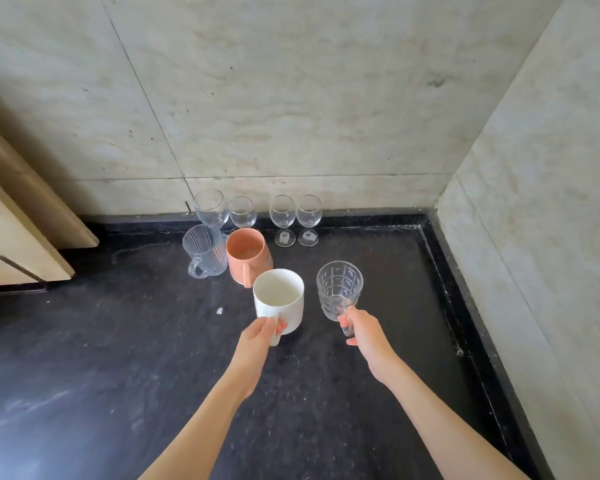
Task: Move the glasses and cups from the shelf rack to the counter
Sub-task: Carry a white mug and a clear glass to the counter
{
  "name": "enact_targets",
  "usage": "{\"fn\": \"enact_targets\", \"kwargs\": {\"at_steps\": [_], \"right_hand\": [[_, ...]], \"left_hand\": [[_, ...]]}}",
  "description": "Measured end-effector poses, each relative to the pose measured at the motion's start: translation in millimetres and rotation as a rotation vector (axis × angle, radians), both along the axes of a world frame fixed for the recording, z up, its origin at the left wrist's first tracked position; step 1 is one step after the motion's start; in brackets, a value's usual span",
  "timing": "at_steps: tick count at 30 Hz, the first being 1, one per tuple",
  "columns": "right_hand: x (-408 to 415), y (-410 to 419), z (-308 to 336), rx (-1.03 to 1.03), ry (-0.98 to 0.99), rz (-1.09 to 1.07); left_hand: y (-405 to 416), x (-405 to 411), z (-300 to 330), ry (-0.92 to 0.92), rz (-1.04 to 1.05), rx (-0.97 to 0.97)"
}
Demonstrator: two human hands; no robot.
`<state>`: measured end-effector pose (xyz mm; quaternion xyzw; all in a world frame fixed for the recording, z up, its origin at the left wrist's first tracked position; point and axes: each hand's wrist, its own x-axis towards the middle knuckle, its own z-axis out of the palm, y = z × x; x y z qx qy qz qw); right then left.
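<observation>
Your left hand grips the white mug, right hand the cut-glass mug; lower both flat onto the worktop, clear of the orange mug.

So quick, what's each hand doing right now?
Left hand: closed on the white mug by its handle.
Right hand: closed on the cut glass by its handle.
</observation>
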<state>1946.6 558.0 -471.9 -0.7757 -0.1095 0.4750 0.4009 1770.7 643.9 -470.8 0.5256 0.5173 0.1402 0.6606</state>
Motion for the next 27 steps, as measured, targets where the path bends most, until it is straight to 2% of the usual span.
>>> {"fn": "enact_targets", "kwargs": {"at_steps": [8,16,23,27], "right_hand": [[30,35,-27,-0.069,0.017,0.065],[47,68,-36,-0.022,-0.030,0.121],[56,87,-37,0.011,-0.025,0.112],[53,88,-35,0.025,-0.086,0.110]], "left_hand": [[27,26,-30,-0.015,-0.065,-0.011],[56,59,-35,-0.015,-0.043,-0.007],[79,76,-37,0.099,-0.016,0.014],[84,76,-31,0.172,-0.040,0.020]]}}
